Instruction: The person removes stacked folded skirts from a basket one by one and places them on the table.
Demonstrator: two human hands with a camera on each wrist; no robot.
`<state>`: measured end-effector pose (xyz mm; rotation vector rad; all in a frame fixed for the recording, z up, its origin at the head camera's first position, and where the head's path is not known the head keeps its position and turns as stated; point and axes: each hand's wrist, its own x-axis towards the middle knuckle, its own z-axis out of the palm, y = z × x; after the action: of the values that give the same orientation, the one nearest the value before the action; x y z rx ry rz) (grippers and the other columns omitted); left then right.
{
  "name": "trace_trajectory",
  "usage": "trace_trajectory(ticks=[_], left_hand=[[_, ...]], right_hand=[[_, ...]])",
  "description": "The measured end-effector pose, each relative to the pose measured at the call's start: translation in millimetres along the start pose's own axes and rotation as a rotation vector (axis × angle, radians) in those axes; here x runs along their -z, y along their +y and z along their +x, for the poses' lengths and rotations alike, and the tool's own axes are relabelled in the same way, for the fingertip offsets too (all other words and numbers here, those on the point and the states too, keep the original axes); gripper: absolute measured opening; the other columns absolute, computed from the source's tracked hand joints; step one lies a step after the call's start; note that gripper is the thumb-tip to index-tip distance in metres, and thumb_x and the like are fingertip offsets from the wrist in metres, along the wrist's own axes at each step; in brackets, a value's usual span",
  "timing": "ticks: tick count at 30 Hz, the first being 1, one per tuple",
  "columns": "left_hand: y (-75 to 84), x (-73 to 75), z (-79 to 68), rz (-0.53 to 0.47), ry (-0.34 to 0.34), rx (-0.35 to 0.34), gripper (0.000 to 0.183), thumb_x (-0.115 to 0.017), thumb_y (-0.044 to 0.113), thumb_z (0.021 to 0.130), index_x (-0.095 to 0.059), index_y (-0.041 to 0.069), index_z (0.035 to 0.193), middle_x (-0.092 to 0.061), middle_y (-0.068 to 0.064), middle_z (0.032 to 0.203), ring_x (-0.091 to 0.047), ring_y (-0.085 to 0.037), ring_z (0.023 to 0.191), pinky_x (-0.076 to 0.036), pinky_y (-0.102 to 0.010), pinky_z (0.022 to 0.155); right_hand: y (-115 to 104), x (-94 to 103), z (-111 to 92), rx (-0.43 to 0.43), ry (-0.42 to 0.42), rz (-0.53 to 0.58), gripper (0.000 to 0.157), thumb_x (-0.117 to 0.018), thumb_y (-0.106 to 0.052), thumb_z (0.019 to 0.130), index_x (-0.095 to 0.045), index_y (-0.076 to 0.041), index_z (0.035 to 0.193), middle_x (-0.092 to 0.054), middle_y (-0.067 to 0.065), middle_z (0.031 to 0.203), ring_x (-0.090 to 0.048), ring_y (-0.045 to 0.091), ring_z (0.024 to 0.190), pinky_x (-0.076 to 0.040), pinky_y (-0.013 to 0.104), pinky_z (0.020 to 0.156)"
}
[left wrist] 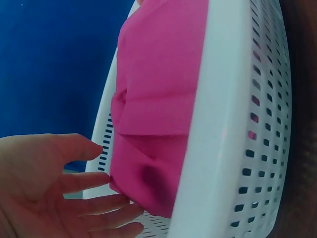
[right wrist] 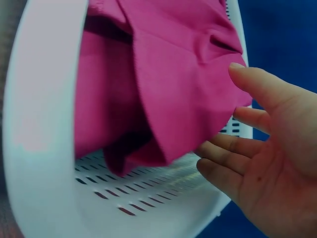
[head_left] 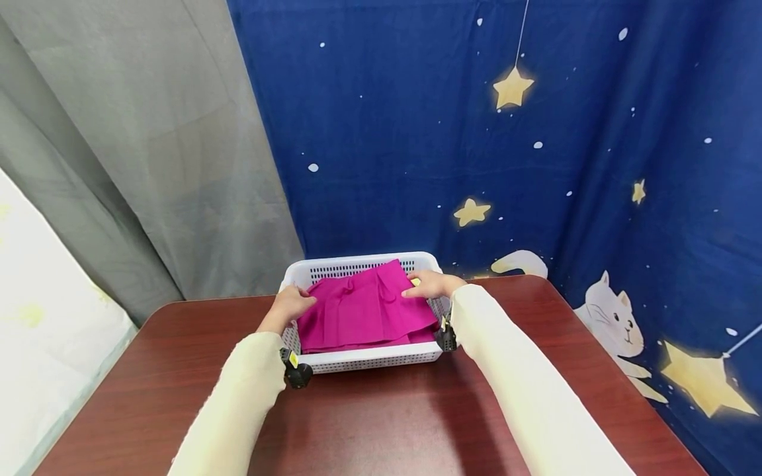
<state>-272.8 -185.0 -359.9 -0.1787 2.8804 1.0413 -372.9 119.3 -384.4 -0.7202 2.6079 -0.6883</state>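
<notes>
A magenta cloth (head_left: 357,307), loosely folded and creased, lies in a white plastic basket (head_left: 375,357) with slotted walls. My left hand (head_left: 292,305) is at the basket's left end, beside the cloth. In the left wrist view, the fingers (left wrist: 106,204) of that hand are fairly straight and spread, with their tips right at the cloth's edge. At the right end, my right hand (head_left: 434,284) reaches over the rim. The right wrist view has its thumb (right wrist: 252,82) overlapping the cloth's corner, apart from the index finger, while the lower fingertips are partly hidden at the cloth's edge.
The basket stands near the back edge of a reddish-brown wooden table (head_left: 357,423). Behind hang a blue curtain (head_left: 393,132) with stars and a grey curtain (head_left: 196,165). White fabric (head_left: 47,317) hangs along the left side. Each wrist carries a small black camera (head_left: 297,373).
</notes>
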Motion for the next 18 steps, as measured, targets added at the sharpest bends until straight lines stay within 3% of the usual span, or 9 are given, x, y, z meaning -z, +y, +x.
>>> trace_trajectory(ticks=[2, 5, 9, 12, 15, 18], left_hand=[[-0.5, -1.9, 0.2, -0.003, -0.011, 0.014, 0.036, -0.051, 0.02, 0.086, -0.055, -0.009, 0.108, -0.054, -0.022, 0.097, -0.053, -0.029, 0.08, -0.052, -0.043, 0.058], [0.0, -5.0, -0.4, -0.006, -0.023, 0.029, 0.041, -0.053, 0.021, 0.085, -0.054, -0.01, 0.111, -0.054, -0.024, 0.099, -0.053, -0.03, 0.082, -0.052, -0.045, 0.059], [-1.8, -10.2, 2.9, 0.008, -0.044, 0.037, 0.048, -0.054, 0.02, 0.083, -0.05, -0.012, 0.119, -0.053, -0.029, 0.11, -0.054, -0.033, 0.086, -0.051, -0.044, 0.066], [-13.5, -18.9, 17.4, 0.005, -0.062, 0.023, 0.053, -0.056, 0.021, 0.083, -0.048, -0.012, 0.123, -0.051, -0.029, 0.117, -0.054, -0.033, 0.086, -0.05, -0.043, 0.068], [-34.7, -32.0, 40.6, -0.037, -0.073, -0.008, 0.057, -0.059, 0.028, 0.082, -0.048, -0.008, 0.125, -0.051, -0.028, 0.116, -0.055, -0.032, 0.08, -0.051, -0.044, 0.059], [-37.0, -37.3, 43.8, -0.087, -0.098, 0.027, 0.059, -0.058, 0.029, 0.083, -0.044, -0.005, 0.129, -0.047, -0.029, 0.118, -0.057, -0.036, 0.08, -0.05, -0.05, 0.052]], right_hand=[[-23, 3.0, -21, -0.022, -0.001, -0.002, 0.063, -0.06, -0.027, 0.086, -0.038, 0.009, 0.133, -0.043, 0.023, 0.131, -0.042, 0.031, 0.118, -0.035, 0.04, 0.099], [-37, 2.4, -34, -0.041, -0.011, 0.048, 0.063, -0.058, -0.022, 0.088, -0.032, 0.011, 0.134, -0.038, 0.025, 0.133, -0.039, 0.032, 0.12, -0.034, 0.038, 0.099], [-39, -2.4, -36, -0.104, -0.048, 0.27, 0.065, -0.059, -0.016, 0.087, -0.025, 0.007, 0.138, -0.035, 0.023, 0.131, -0.039, 0.032, 0.116, -0.038, 0.039, 0.096], [-36, -6.9, -33, -0.154, -0.064, 0.429, 0.069, -0.061, -0.014, 0.086, -0.022, 0.003, 0.14, -0.03, 0.02, 0.133, -0.037, 0.031, 0.117, -0.036, 0.041, 0.097], [-34, -10.7, -31, -0.196, -0.066, 0.528, 0.072, -0.062, -0.013, 0.085, -0.019, -0.002, 0.141, -0.027, 0.018, 0.135, -0.035, 0.031, 0.119, -0.034, 0.043, 0.098], [-32, -13.3, -29, -0.217, -0.058, 0.56, 0.075, -0.064, -0.013, 0.083, -0.018, -0.004, 0.142, -0.027, 0.018, 0.134, -0.034, 0.03, 0.119, -0.034, 0.043, 0.098]])
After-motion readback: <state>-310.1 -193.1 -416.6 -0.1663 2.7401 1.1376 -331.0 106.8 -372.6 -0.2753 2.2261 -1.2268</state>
